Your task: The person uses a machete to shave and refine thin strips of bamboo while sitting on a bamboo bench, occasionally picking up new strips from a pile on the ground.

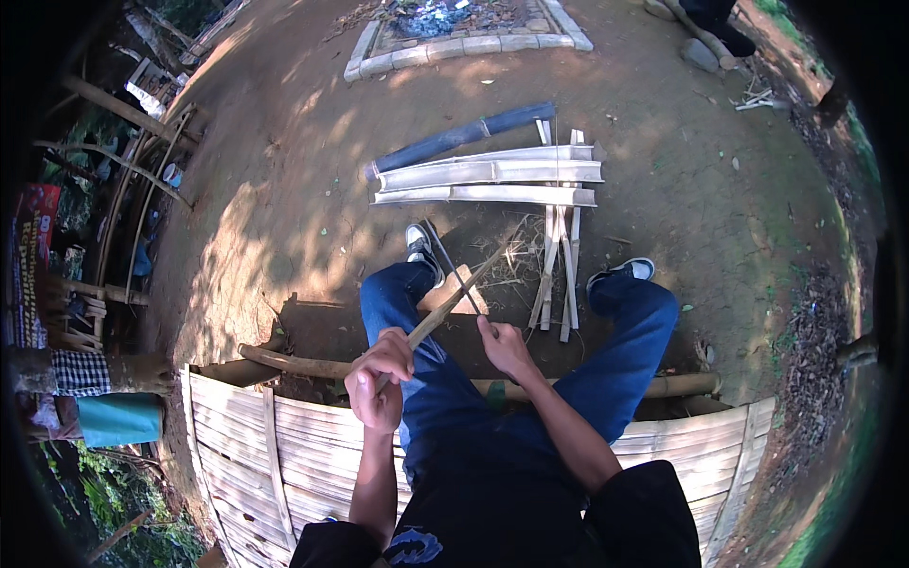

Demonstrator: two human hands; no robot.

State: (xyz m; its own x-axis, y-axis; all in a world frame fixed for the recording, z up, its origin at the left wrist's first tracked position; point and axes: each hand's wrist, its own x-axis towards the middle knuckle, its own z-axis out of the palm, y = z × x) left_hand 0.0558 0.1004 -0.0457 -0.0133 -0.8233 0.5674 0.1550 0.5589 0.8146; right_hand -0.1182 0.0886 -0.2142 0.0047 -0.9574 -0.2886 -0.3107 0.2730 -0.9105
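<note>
Two hands work at frame centre, above blue-jeaned knees. Left hand, fingers wrapped tight round a bamboo strip slanting up-right. Right hand, fingers closed on a dark blade crossing the strip. Split bamboo slats lie on dirt, upper centre.

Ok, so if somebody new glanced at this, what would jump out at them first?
Probably the two hands at centre: the left hand grips a thin bamboo strip, while the right hand holds a dark blade against it, above blue-jeaned knees. Next, the pale split bamboo pieces lying on the dirt ground ahead, with a stone-edged fire pit beyond at the top.
</note>
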